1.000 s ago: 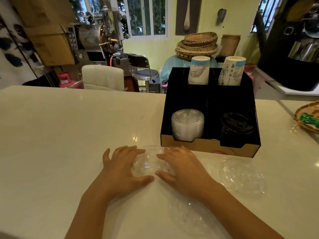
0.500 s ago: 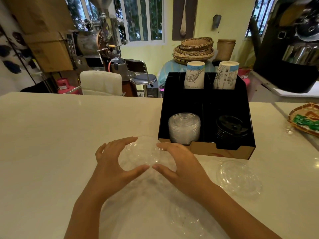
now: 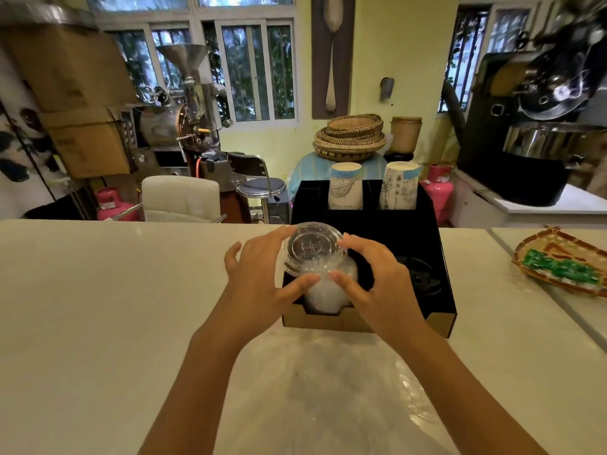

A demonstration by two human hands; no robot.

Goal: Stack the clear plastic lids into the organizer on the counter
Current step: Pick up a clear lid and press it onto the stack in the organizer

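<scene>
Two hands share one lid (image 3: 313,249) above the organizer (image 3: 427,244), so most of the risk lies in how they let go. Furthest left, the counter (image 3: 98,307) is bare and plays no part. The left hand (image 3: 262,274) pinches the lid's near-left rim, thumb underneath at the front and fingertips curled over the far edge. The lid sits tilted, its top turned toward the camera, just over the stack (image 3: 328,287) of clear lids that fills the organizer's front-left compartment. The right hand (image 3: 377,280) grips the opposite rim in the same way, thumb nearly meeting the other thumb.

If one hand lets go before the other, I judge the lid would tip and land askew on the stack instead of nesting. Thin clear plastic flexes, so a hard squeeze could bow the rim and keep it from seating. The stack already stands above the compartment's low front wall, and a sideways push could lean it or spill lids onto the counter. Further right, the black lids (image 3: 417,274) fill the neighbouring compartment; a lid released too far that way would land among them. Nearer the camera, a clear film (image 3: 345,389) lies on the counter, hard to see against the pale surface, and any lid left there could be missed.
</scene>
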